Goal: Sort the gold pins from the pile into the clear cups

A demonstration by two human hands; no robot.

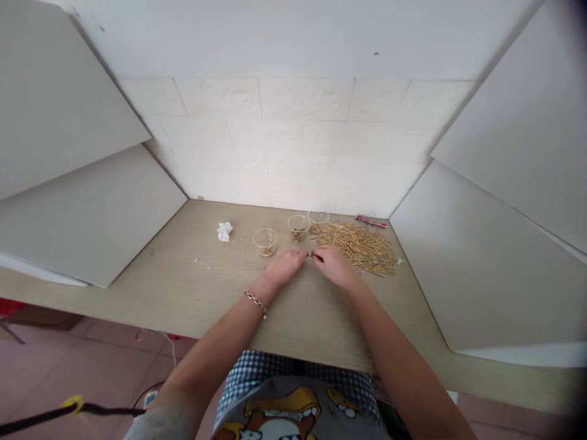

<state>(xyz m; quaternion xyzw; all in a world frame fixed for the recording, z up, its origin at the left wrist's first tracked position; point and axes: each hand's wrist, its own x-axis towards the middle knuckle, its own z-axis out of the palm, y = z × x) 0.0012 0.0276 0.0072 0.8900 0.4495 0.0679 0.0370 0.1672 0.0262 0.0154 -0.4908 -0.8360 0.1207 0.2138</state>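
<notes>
Between the two hands, low over the bench (pixel 316 330) and just in front of the clear cups, is a small part (pixel 310 254), its ends mostly hidden by the fingertips. The left hand (pixel 288 264) and the right hand (pixel 334 263) each look pinched on it from their own side; whether it is one piece or two meeting cannot be told. It is likely very light and stiff, so a thumb-and-forefinger pinch close to each end should serve better than a full grasp. The slim golden pins (pixel 360 244) heaped beside the right hand look hard and smooth, apt to roll or slip; each is probably best taken near mid-length, lifted clear of those crossing it. They seem unlikely to crush, though being so thin they might bend.
</notes>
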